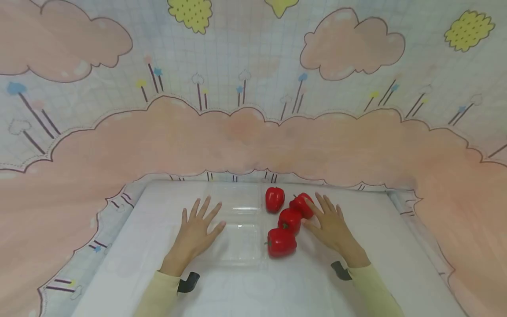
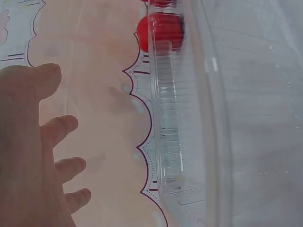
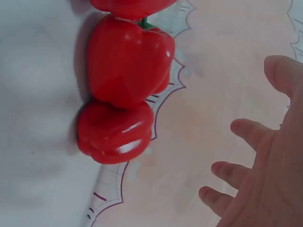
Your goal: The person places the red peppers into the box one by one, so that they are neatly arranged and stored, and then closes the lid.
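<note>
Several red bell peppers lie on the white table, right of its middle: a front pepper (image 1: 282, 242), a middle pepper (image 1: 289, 220), a right-hand pepper (image 1: 299, 204) and a back pepper (image 1: 275, 199). Left of them lies a clear plastic container (image 1: 237, 263) with two sections. My left hand (image 1: 196, 233), fingers spread, is over the container's left side and holds nothing. With its fingers spread too, my right hand (image 1: 332, 226) hovers beside the peppers, partly covering the right-hand one in the head view. In the right wrist view, a gap separates the fingers from the peppers (image 3: 130, 61).
The white table (image 1: 368, 246) ends at the back against a patterned cloth (image 1: 253, 136), which also hangs along both sides. A black band (image 1: 188, 282) shows at the left wrist and another black band (image 1: 340, 270) at the right.
</note>
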### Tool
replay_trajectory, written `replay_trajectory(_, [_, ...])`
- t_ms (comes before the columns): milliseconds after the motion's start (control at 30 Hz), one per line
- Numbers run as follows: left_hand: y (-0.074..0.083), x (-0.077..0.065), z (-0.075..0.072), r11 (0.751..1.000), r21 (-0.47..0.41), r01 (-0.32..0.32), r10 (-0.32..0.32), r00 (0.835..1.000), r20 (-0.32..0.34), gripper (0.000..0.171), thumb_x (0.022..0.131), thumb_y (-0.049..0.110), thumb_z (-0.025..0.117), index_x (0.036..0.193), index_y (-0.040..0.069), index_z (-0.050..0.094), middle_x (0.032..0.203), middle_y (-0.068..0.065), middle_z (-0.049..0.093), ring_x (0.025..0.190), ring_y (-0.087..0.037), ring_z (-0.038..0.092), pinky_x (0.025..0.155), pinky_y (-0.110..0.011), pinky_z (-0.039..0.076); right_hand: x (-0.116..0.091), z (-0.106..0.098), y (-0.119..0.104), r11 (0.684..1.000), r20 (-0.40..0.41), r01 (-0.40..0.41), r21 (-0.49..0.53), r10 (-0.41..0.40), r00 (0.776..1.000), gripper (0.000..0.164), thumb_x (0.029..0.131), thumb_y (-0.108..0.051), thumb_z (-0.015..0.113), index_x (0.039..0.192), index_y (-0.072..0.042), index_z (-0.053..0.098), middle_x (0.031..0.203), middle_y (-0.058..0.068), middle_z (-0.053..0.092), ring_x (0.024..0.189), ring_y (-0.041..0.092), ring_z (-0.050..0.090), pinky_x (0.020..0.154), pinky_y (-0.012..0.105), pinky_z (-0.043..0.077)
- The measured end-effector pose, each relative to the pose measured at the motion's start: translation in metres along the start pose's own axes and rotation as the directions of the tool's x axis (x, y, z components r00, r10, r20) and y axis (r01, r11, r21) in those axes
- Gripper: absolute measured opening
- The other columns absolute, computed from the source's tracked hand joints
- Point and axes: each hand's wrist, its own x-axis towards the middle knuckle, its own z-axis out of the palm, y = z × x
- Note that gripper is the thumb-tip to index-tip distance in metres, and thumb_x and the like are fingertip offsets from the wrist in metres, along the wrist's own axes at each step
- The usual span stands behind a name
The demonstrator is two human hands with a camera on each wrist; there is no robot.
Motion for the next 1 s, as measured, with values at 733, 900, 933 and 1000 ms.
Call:
replay_trajectory(733, [-0.018,-0.016,0.005,0.985,-0.158,0.072,-0.076,0.997,-0.022,0.064,0.096,0.037,0.058,0.152,0.015,0.036,0.162,-0.020,0.021,0.146,-0.046,0.024,0.110,-0.069,0.033,-0.022,0.025,-0.012,0.950,0.009,-0.017,0.311,0.015,1.000,0.077,0.084,-0.031,0.075,0.151,-0.025,0.037,0.155,0.009,0.037,0.142,0.036,0.037,0.101,0.064,0.047])
replay_trajectory(900, [-0.022,-0.020,0.007,0.975,-0.196,0.104,-0.109,0.994,-0.017,0.064,0.097,0.037,0.058,0.152,0.012,0.035,0.162,-0.021,0.019,0.146,-0.047,0.023,0.109,-0.069,0.034,-0.029,0.036,-0.017,0.953,-0.015,0.027,0.301,-0.024,1.000,0.080,0.080,-0.029,0.079,0.149,-0.023,0.039,0.152,0.008,0.038,0.140,0.035,0.040,0.099,0.059,0.052])
replay_trajectory(933, [-0.023,-0.021,0.007,0.973,-0.205,0.108,-0.113,0.993,-0.016,0.064,0.097,0.036,0.058,0.152,0.012,0.035,0.161,-0.022,0.019,0.146,-0.048,0.023,0.108,-0.069,0.035,-0.030,0.038,-0.018,0.951,-0.016,0.036,0.306,-0.032,0.999,0.080,0.080,-0.028,0.079,0.149,-0.023,0.039,0.152,0.009,0.039,0.140,0.035,0.041,0.098,0.058,0.052])
replay_trajectory(1000, [-0.024,-0.023,0.008,0.967,-0.226,0.118,-0.124,0.992,-0.013,0.064,0.097,0.035,0.058,0.152,0.011,0.035,0.161,-0.022,0.019,0.145,-0.048,0.024,0.108,-0.070,0.035,-0.033,0.042,-0.021,0.945,-0.014,0.043,0.324,-0.041,0.999,0.078,0.080,-0.028,0.079,0.148,-0.022,0.041,0.151,0.008,0.041,0.138,0.034,0.043,0.099,0.057,0.052])
